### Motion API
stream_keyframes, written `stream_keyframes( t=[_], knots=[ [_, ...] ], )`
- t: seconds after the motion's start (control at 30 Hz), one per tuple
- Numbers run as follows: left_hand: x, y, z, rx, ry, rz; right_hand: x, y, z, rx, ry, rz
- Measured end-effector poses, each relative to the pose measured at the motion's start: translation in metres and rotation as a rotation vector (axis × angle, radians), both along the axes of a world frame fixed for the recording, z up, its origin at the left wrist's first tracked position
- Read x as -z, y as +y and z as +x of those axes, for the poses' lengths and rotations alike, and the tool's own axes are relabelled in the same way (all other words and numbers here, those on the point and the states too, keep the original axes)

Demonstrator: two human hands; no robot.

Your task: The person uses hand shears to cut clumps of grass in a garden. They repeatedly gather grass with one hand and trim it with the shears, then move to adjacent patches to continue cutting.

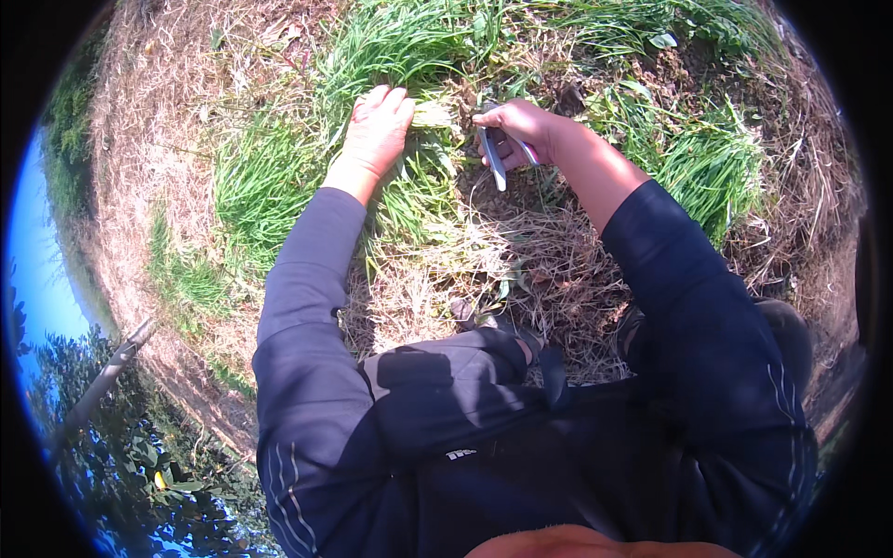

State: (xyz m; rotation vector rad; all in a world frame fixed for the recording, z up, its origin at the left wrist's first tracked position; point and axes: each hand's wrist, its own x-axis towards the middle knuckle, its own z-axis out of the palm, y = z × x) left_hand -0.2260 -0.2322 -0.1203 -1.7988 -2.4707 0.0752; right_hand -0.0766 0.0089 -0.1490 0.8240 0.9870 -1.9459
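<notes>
My left hand (380, 131) is closed around a bunch of long green grass (398, 52) near the top centre. The pale cut or lower ends (432, 115) of the bunch point right, towards my other hand. My right hand (513, 132) grips a hand tool with two light handles (497, 164), which looks like shears or pruners; its blades are mostly hidden by the fingers and grass. A gap of bare soil and stems lies between the hands.
Green grass clumps stand at the left (258, 185) and right (718, 167). Dry straw (432, 293) covers ground before my knees and feet. A tree trunk (104, 376) and leafy branches (139, 446) show at the lower left.
</notes>
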Motion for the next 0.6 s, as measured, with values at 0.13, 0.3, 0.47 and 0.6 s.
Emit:
stream_keyframes(
  t=[0.13, 0.3, 0.47, 0.6],
  knots=[
    [-0.003, -0.004, 0.001, 0.007, 0.0, -0.005, -0.001, -0.009, 0.011, -0.099, 0.021, -0.059],
    [-0.006, -0.001, 0.001, -0.022, -0.067, -0.074, 0.021, -0.022, -0.021, 0.021, -0.089, -0.234],
    [-0.006, -0.007, -0.002, 0.027, -0.117, -0.001, 0.038, -0.048, -0.036, 0.232, -0.027, -0.133],
    [-0.006, -0.014, -0.003, 0.004, -0.137, -0.007, 0.043, -0.073, -0.062, 0.429, -0.001, 0.023]
  ],
)
